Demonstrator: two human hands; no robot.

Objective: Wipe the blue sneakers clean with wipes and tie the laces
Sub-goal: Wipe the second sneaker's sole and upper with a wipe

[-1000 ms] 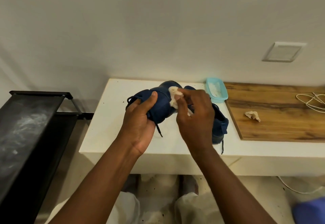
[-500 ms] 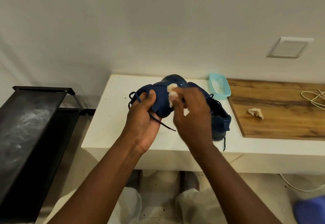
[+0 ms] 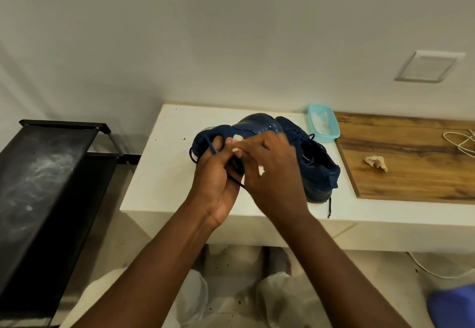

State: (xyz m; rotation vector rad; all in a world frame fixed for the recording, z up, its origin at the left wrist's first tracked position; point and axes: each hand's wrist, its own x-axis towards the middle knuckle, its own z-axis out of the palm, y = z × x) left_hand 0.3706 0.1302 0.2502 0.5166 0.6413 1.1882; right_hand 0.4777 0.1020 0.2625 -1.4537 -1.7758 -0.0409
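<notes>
My left hand (image 3: 216, 176) grips a blue sneaker (image 3: 246, 128) lifted over the white counter (image 3: 159, 181), fingers wrapped around its side with a dark lace (image 3: 237, 182) trailing beneath. My right hand (image 3: 275, 170) presses a crumpled white wipe (image 3: 237, 138) against that sneaker, and most of the wipe is hidden under the fingers. The second blue sneaker (image 3: 318, 173) rests on the counter just right of my hands, its lace hanging over the front edge.
A light-blue tub of wipes (image 3: 323, 126) stands at the back of the counter. A used crumpled wipe (image 3: 375, 163) lies on the wooden board (image 3: 411, 181), with a white cable (image 3: 460, 142) at far right. A black rack (image 3: 48, 186) stands to the left.
My right hand with the wipe has slid left and down across the held sneaker, toward my left thumb. The sneaker has tipped slightly, its toe lifting away from me.
</notes>
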